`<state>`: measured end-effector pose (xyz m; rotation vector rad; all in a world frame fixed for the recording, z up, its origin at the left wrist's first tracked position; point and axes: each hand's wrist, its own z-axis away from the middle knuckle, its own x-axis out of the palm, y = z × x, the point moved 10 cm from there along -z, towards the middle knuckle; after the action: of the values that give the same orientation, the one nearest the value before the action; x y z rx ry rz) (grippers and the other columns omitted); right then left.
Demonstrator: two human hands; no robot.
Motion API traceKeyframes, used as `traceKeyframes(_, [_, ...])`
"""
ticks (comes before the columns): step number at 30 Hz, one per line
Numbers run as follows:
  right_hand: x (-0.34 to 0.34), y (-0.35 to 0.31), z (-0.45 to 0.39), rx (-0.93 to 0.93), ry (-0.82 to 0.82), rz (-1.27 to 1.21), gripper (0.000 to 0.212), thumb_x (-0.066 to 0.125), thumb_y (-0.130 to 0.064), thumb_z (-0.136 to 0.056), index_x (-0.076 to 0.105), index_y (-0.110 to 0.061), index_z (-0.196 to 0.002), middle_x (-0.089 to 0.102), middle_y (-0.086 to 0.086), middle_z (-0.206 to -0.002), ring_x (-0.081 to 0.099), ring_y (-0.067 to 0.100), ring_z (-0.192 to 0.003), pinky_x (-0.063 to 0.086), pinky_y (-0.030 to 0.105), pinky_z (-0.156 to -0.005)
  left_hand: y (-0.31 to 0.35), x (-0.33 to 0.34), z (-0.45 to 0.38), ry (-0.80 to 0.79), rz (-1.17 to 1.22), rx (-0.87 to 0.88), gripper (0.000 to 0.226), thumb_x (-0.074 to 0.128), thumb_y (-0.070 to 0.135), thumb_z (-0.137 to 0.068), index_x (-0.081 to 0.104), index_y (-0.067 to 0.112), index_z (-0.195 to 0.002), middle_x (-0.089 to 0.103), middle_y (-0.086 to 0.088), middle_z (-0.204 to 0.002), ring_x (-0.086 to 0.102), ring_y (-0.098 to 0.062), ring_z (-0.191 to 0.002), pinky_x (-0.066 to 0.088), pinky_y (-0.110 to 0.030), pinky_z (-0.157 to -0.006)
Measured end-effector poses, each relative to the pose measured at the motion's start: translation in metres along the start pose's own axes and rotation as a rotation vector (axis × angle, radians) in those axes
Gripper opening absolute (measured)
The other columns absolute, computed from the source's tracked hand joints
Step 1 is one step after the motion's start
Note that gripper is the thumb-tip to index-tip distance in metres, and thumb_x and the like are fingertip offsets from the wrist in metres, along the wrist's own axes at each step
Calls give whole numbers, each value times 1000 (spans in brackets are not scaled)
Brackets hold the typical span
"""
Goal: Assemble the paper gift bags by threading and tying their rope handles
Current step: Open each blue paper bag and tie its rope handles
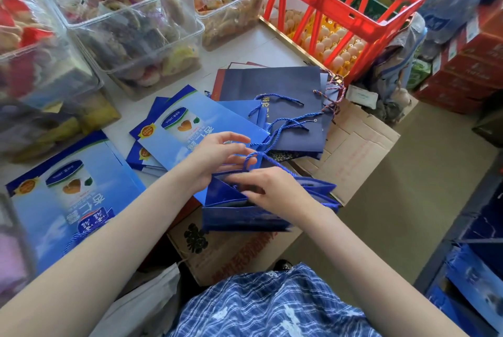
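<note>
Both hands on blue bag (245, 217)

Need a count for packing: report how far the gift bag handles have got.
Done: the navy bags stacked behind already carry rope handles. In hand: both hands, left and right, work a blue rope at the open blue bag. Left: flat light-blue bags beside them; some handles can't be judged.

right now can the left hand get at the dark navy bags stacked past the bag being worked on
Probably yes. The left hand is open just short of the dark navy bags, with only loose blue rope handles lying between them.
</note>
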<state>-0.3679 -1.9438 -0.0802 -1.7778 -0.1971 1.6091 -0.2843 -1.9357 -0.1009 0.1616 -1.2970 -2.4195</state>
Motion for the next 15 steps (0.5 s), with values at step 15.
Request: traceKeyframes(15, [-52, 27, 28, 132, 600, -304, 9, 66, -13, -82, 73, -8, -86, 67, 0, -81, 61, 12, -62, 51, 25, -60, 16, 6, 16, 53, -746, 80, 47, 43, 40, -96, 75, 20, -68, 59, 6, -60, 49, -10, -68, 37, -23, -67])
